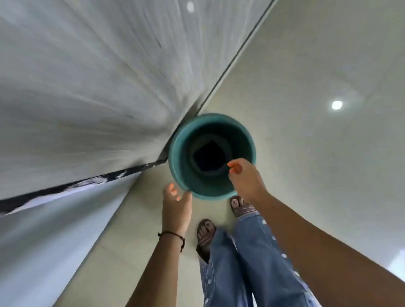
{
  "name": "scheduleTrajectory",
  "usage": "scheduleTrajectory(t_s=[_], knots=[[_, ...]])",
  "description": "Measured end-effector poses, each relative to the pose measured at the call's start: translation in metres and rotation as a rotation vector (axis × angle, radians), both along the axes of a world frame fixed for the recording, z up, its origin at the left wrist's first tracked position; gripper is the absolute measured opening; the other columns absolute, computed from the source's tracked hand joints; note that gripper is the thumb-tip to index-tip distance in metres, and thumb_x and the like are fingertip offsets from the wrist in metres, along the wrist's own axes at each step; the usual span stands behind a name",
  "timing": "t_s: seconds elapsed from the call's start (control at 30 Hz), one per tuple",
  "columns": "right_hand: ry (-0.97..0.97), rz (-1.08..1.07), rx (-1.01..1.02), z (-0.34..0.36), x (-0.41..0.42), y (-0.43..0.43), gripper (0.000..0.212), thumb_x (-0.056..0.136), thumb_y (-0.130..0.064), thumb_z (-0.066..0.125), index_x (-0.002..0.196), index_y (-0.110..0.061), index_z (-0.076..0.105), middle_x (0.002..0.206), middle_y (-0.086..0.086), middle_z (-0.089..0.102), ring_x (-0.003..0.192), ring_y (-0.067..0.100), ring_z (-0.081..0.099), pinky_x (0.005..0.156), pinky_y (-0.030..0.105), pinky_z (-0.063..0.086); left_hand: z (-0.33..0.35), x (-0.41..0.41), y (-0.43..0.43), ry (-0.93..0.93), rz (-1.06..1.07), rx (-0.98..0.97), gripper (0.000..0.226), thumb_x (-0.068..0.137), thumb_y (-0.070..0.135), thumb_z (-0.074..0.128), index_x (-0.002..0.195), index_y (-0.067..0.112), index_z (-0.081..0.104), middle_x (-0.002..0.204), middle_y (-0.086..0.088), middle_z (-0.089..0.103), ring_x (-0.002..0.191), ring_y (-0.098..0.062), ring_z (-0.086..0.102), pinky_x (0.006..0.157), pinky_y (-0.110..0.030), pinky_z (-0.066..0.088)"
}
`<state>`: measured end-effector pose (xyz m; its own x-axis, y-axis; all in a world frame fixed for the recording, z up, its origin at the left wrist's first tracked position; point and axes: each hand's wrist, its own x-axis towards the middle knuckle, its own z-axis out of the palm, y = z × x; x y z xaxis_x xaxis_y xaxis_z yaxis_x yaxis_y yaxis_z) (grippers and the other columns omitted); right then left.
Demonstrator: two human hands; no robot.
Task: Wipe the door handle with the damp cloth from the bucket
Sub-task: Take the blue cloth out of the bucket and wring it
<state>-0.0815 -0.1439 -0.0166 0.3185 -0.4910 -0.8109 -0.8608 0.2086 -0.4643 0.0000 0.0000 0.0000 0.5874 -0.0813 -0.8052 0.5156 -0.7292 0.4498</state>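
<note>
I find nothing to read anywhere around the teal bucket [181, 178] — no word, brand, number or sign. Its rim and inner wall are plain, and the dark square shape at its bottom carries no lettering that I can make out. The pale panel just left of the bucket is streaked with motion blur, so any mark on it is lost to me. The floor tiles right of the bucket show only bright round reflections, not print. Below the bucket, the jeans and sandals bear no legible label — the pale dots down the trouser legs are only specks at this sharpness.
</note>
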Motion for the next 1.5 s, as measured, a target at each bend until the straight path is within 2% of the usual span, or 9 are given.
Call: scheduleTrajectory(t_s=[0.17,0.37,0.7,0.83,0.97,1.07,1.23,1.37,1.5], knots=[[0.072,-0.022,0.046,-0.141,0.030,-0.007,0.042,0.089,-0.001,0.048,0.130,-0.010,0.052,0.125,0.016,0.062,0.113,0.030,0.058,0.083,0.026,0.042,-0.116,0.017,-0.021,-0.218,0.089,-0.005,0.046,0.089,0.005,0.054,0.133,0.009,0.041,0.115,-0.003,0.060,0.095,-0.017,0.060,0.071,-0.007,0.046],[0.236,-0.004,0.015,-0.268,0.058,-0.018,0.045,0.090,-0.002,0.052,0.134,0.003,0.047,0.136,0.023,0.054,0.126,0.035,0.052,0.106,0.035,0.042,-0.180,0.022,-0.016,-0.517,0.145,0.048,0.027,0.089,0.002,0.052,0.114,0.011,0.053,0.089,0.015,0.059,0.072,0.001,0.055,0.064,0.002,0.039],[0.259,0.071,-0.051,-0.322,0.064,-0.017,0.049,0.076,-0.034,0.071,0.116,-0.006,0.065,0.131,0.018,0.060,0.129,0.036,0.047,0.108,0.044,0.040,-0.193,0.019,-0.010,-0.593,0.131,-0.038,0.026,0.091,-0.001,0.054,0.102,0.023,0.050,0.086,0.022,0.057,0.072,0.015,0.058,0.062,-0.001,0.042],[-0.009,0.011,0.001,-0.249,0.069,-0.016,0.028,0.080,-0.024,0.069,0.105,-0.010,0.069,0.096,0.006,0.067,0.098,0.024,0.063,0.085,0.032,0.049,-0.186,0.024,-0.007,-0.468,0.082,0.007,0.030,0.090,0.008,0.054,0.120,0.011,0.048,0.097,0.015,0.060,0.087,-0.006,0.059,0.078,-0.011,0.047],[-0.215,-0.138,0.123,-0.138,0.055,-0.022,0.011,0.074,-0.009,0.064,0.070,-0.012,0.054,0.060,0.006,0.048,0.057,0.019,0.046,0.046,0.019,0.041,-0.143,0.025,-0.015,-0.120,0.146,0.113,0.070,0.088,0.046,0.052,0.141,0.004,0.031,0.141,-0.017,0.046,0.127,-0.033,0.048,0.107,-0.045,0.039],[-0.303,-0.238,0.386,-0.042,0.036,-0.028,0.018,0.074,-0.012,0.063,0.091,-0.008,0.060,0.079,0.016,0.058,0.071,0.028,0.058,0.063,0.039,0.054,-0.063,0.021,-0.034,-0.035,0.236,0.076,0.056,0.095,0.048,0.044,0.131,0.004,0.047,0.136,-0.014,0.052,0.124,-0.030,0.051,0.106,-0.040,0.039],[-0.430,-0.292,0.512,0.114,0.010,-0.022,0.039,0.074,-0.012,0.065,0.112,-0.003,0.060,0.098,0.014,0.067,0.089,0.027,0.064,0.081,0.042,0.051,0.106,0.017,-0.030,0.402,0.479,-0.708,0.069,0.093,0.058,0.032,0.134,0.006,0.051,0.134,-0.016,0.057,0.125,-0.026,0.054,0.108,-0.042,0.040],[-0.497,-0.190,0.444,0.236,0.001,0.002,0.031,0.085,-0.009,0.063,0.115,-0.008,0.058,0.101,0.007,0.068,0.091,0.020,0.066,0.080,0.036,0.055,0.231,0.002,0.000,0.129,0.448,-0.729,0.027,0.095,0.017,0.050,0.113,0.002,0.063,0.111,-0.013,0.070,0.106,-0.023,0.065,0.098,-0.041,0.050],[-0.550,0.084,0.112,0.338,-0.001,0.049,0.041,0.087,-0.005,0.061,0.125,-0.017,0.049,0.119,-0.001,0.060,0.105,0.010,0.060,0.079,0.014,0.050,0.331,-0.018,0.059,-0.137,0.420,-0.660,0.014,0.087,0.019,0.064,0.099,0.013,0.069,0.096,-0.003,0.075,0.094,-0.017,0.069,0.087,-0.033,0.056]])
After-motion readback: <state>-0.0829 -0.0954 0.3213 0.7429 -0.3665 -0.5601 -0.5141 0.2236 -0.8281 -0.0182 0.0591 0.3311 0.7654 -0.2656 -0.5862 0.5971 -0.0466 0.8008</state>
